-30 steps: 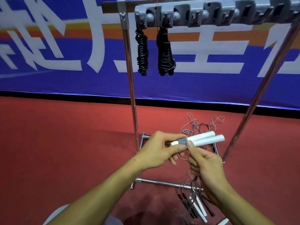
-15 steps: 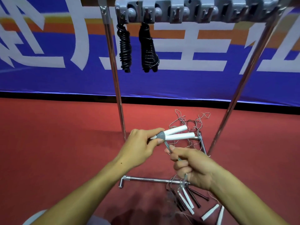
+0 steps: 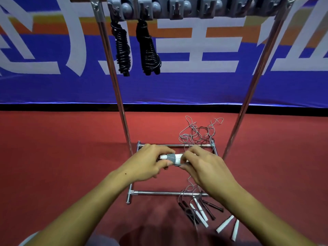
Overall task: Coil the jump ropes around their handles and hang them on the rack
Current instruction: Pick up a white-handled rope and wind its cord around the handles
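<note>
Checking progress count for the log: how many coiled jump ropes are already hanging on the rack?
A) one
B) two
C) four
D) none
B: two black coiled ropes, one and another, hang side by side from the grey hook strip at its left end; the other hooks in view are bare, and the white-handled rope is in both hands.

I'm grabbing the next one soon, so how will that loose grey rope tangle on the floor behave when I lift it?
Likely floppy: the grey rope tangle lies in thin, loose loops. Probably light, as the cord looks fine. It may snag, since strands cross the rack base bar near the handles on the floor.
</note>
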Motion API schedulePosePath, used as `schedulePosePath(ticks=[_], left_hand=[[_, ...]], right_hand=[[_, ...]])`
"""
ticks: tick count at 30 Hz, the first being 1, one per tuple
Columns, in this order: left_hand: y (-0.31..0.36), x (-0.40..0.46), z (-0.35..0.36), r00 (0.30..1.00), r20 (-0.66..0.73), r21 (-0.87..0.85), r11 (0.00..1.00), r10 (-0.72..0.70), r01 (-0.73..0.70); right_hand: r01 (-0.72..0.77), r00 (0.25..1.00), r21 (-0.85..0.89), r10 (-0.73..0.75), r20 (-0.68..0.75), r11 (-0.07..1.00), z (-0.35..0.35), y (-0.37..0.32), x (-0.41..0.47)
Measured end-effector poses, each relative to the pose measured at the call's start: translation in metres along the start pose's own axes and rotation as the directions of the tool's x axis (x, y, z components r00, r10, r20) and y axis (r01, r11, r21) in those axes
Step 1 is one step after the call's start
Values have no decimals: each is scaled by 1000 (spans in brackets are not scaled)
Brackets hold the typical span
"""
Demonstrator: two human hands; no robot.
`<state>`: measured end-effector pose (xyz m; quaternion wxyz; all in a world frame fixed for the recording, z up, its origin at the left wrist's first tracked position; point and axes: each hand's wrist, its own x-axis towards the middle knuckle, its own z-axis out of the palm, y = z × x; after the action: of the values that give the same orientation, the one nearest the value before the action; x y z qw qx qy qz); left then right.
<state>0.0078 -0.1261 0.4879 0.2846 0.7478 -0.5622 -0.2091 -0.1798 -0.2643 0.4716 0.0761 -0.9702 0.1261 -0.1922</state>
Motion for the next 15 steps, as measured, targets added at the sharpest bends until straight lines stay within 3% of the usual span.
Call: schedulePosePath(ticks=[7, 12, 15], left_hand=[[3, -3, -6, 996, 83, -14, 1000, 22, -21], [5, -6, -9, 973, 227, -77, 996, 50, -33], [7, -6, -11, 948, 306, -159, 987, 85, -38]], right_hand=[[-156, 973, 249, 106, 203, 956, -6, 8, 2], [-227, 953, 359, 131, 272, 905, -12, 16, 6], [-248, 948, 572, 75, 309, 782, -18, 19, 9]])
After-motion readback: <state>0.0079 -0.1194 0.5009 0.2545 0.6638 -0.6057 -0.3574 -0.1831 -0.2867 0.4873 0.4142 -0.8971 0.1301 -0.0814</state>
